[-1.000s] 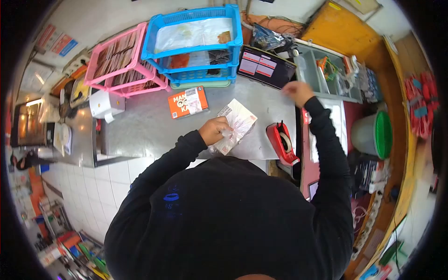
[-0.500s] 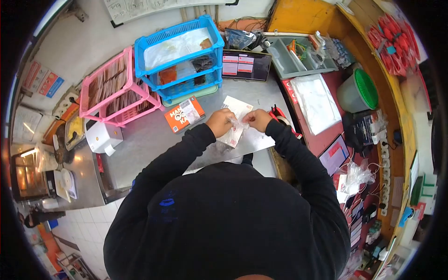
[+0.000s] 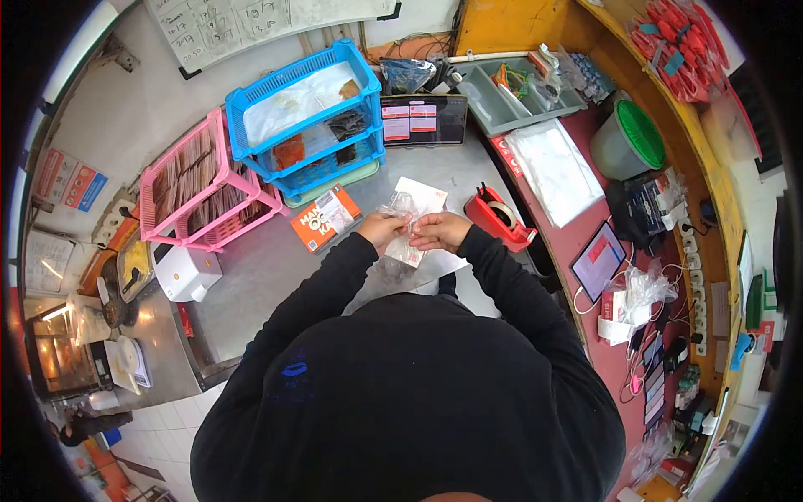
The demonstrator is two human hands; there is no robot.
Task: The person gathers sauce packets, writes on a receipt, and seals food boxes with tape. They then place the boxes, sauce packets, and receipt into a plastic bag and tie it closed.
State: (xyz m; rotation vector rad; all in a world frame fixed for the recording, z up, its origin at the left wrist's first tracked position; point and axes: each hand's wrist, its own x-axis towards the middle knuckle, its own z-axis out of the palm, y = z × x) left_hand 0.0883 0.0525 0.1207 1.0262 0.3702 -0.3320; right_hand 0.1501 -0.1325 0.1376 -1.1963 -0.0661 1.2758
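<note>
Above the metal table's front edge, my left hand (image 3: 384, 228) is closed on a clear plastic bag (image 3: 390, 266). My right hand (image 3: 442, 231) pinches the same plastic from the other side, and the fingertips of both hands almost meet. Beneath the hands lies a white printed packet (image 3: 421, 197), partly covered by the plastic. An orange box (image 3: 326, 219) with a label on top rests to the left of my left hand. To the right of my right hand stands a red tape dispenser (image 3: 500, 219).
Blue stacked baskets (image 3: 305, 117) and a pink rack (image 3: 201, 180) stand at the back left. A tablet (image 3: 423, 120) and a grey tray (image 3: 519, 105) are behind the hands. White sheets (image 3: 554, 171), a second tablet (image 3: 598, 261) and a green-lidded bin (image 3: 623, 142) are on the right.
The view has shifted, and the tape dispenser now shows fully. My hands have come closer together on the plastic, which hangs lower beneath my left hand.
</note>
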